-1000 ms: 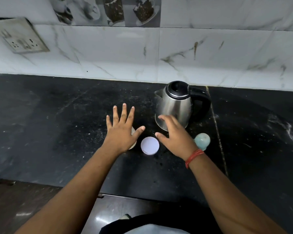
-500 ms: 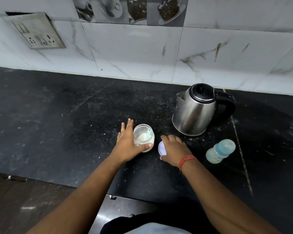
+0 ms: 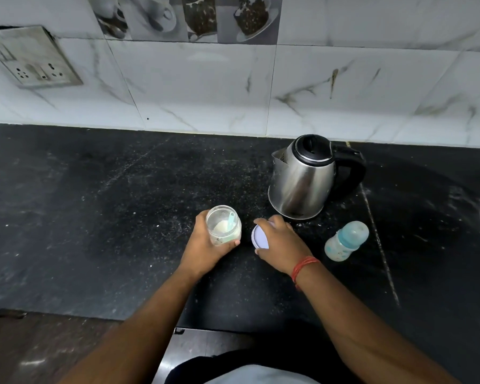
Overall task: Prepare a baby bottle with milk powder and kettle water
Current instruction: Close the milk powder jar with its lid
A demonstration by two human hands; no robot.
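In our left hand point(image 3: 205, 245) we see a clear jar point(image 3: 224, 225), glassy or hard plastic, we cannot tell which, with pale matt powder and a light blue plastic scoop point(image 3: 231, 219) inside. Under our right hand point(image 3: 280, 245) lies a smooth, matt white lid point(image 3: 259, 237). Beyond that hand stands a kettle point(image 3: 302, 181) of brushed, shiny steel with a glossy black plastic lid and handle. To its right lies a baby bottle point(image 3: 344, 241) of cloudy translucent plastic with a pale blue cap. A red thread band point(image 3: 302, 268) circles the right wrist. The counter point(image 3: 94, 217) is dark speckled stone, dull and dusty; the wall tiles point(image 3: 205, 87) are glossy marble-patterned.
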